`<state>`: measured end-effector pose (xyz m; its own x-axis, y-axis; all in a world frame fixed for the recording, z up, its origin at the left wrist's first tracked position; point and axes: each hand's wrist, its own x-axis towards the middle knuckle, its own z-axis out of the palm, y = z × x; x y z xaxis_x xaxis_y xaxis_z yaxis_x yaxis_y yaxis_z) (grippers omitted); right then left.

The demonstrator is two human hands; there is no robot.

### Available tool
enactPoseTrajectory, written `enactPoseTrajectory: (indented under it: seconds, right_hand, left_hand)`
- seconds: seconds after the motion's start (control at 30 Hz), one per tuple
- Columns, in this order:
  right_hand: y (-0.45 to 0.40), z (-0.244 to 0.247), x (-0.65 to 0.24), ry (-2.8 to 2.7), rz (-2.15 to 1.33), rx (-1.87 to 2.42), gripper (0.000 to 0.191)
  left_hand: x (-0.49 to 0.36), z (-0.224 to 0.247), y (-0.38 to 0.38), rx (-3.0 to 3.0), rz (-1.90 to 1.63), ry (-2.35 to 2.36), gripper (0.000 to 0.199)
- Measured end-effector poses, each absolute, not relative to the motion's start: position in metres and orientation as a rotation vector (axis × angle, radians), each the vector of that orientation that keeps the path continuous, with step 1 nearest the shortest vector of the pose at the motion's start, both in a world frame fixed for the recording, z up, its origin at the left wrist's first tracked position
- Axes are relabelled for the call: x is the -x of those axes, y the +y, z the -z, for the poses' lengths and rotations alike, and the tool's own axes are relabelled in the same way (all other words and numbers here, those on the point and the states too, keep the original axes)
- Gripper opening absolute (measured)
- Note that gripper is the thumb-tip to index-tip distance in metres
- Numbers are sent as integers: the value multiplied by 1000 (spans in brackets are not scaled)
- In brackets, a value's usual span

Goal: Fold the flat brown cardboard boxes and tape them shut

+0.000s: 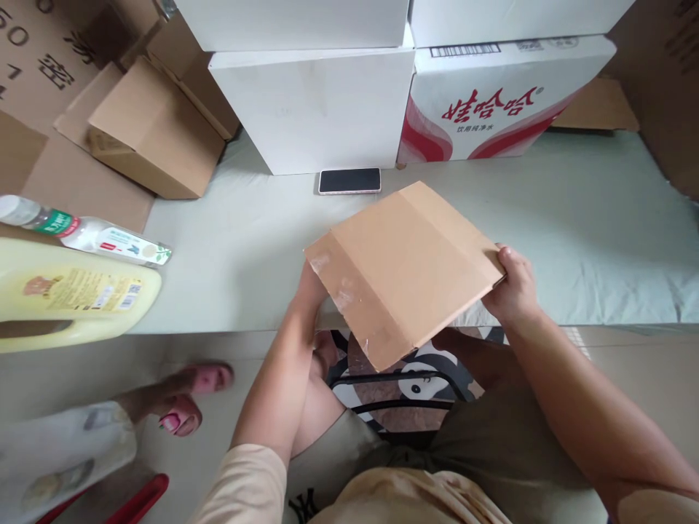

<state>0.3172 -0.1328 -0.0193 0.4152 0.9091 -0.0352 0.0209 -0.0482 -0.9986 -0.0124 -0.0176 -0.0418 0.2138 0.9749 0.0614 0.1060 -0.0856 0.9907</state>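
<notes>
Through the head view I'm seeing the cardboard piece (404, 269) sitting tilted at the frame's centre, overhanging the near edge of the table (579, 240). The right hand (513, 284) is clamping its fingers on the right corner, thumb on top. The left hand (313, 282) is disappearing behind the left side, so I'm not able to tell how its fingers are closing. I'm reading the step in hand as two-handed holding; any next move is calling, I'd judge, for both sides moving together without creasing. A phone (349, 181) is lying just above centre.
</notes>
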Motion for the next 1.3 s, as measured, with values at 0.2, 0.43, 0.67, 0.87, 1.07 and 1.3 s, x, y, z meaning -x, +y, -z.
enactPoseTrajectory:
  seconds: [0.2,0.43,0.67,0.87,1.07,1.3]
  right_hand:
    - [-126,24,-330,-741,-752,1478,48]
    - [-119,40,-336,-735,-652,1549,52]
    - [-127,28,-330,-807,-1345,1341,78]
    - [-123,35,-330,-582,-1406,1440,57]
    - [-119,49,-342,-664,-1386,1467,38]
    - [-135,27,-334,-798,-1266,1495,49]
  left_hand:
    - [15,31,-27,-1255,-1005,1029,44]
    - [15,34,-21,-1137,-1088,1010,43]
    - [13,50,-15,-1526,-1208,1115,49]
    - [18,51,-23,-1890,-1070,938,37]
    - [32,46,-25,-1994,-546,1019,50]
    - [32,34,-17,-1559,-936,976,39]
